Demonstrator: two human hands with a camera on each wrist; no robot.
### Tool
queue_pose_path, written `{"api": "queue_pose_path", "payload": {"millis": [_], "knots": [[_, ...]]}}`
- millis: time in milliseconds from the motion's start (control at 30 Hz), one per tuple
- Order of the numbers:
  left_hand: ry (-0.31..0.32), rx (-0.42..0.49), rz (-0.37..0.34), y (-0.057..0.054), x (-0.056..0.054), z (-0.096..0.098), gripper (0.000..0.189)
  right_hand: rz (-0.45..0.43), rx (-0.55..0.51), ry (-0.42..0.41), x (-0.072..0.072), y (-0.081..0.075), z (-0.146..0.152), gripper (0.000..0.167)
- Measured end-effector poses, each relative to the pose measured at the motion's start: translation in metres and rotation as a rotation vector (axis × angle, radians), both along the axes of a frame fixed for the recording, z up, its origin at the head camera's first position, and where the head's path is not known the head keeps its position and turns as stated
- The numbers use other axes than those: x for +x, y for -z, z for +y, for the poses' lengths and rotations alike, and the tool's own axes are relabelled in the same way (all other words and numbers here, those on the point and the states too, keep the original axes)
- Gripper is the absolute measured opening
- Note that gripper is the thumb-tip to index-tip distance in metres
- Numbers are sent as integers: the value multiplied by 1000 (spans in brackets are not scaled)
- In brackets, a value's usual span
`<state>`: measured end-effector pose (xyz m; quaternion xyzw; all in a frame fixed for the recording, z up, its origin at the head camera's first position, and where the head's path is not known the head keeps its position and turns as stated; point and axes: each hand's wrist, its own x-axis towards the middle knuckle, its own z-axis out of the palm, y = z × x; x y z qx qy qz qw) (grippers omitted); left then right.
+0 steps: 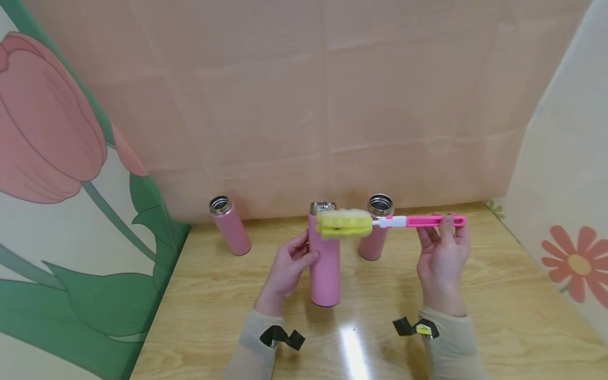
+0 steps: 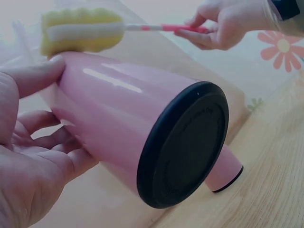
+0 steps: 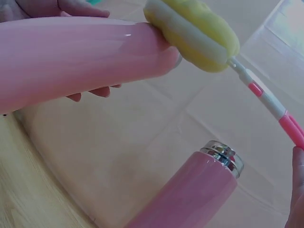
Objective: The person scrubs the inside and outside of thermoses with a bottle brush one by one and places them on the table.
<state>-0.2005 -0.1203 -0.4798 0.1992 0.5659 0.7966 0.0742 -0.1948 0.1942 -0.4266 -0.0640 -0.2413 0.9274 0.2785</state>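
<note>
We see the left hand point(image 1: 285, 269) wrapped round the side of a tall pink vacuum flask point(image 1: 325, 279), thumb on the near side and fingers behind, grasping it above the front part of the wood-grain table point(image 1: 199, 316). The left wrist view shows us its black base point(image 2: 185, 142) clear of the tabletop, and from the head we make out the shiny metal neck point(image 1: 323, 207) at its top.

Our right hand point(image 1: 443, 258) pinches the far end of the pink handle point(image 1: 420, 221) of a bottle brush, which lies level across our view. Its yellow and white sponge head point(image 1: 345, 224) overlaps the flask just below the neck, outside the mouth; we cannot tell for certain whether the two touch.

Toward the back of the table we have two more pink flasks: the left flask point(image 1: 233, 229), well apart from the held one, and the right flask point(image 1: 372, 244), partly behind the brush. Both show their dark mouths within metal rims. Behind them hangs a creased peach cloth point(image 1: 261, 105), with a big pink tulip point(image 1: 47, 116) pictured to our left and a red flower point(image 1: 579, 264) to our right
</note>
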Motion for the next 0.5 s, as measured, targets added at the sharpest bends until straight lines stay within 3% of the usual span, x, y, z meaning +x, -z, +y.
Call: {"api": "queue_pose_path", "payload": {"millis": [500], "knots": [[-40,-60,-12,0,-2,3,62,10,20,21,0,-1,-4,23]]}}
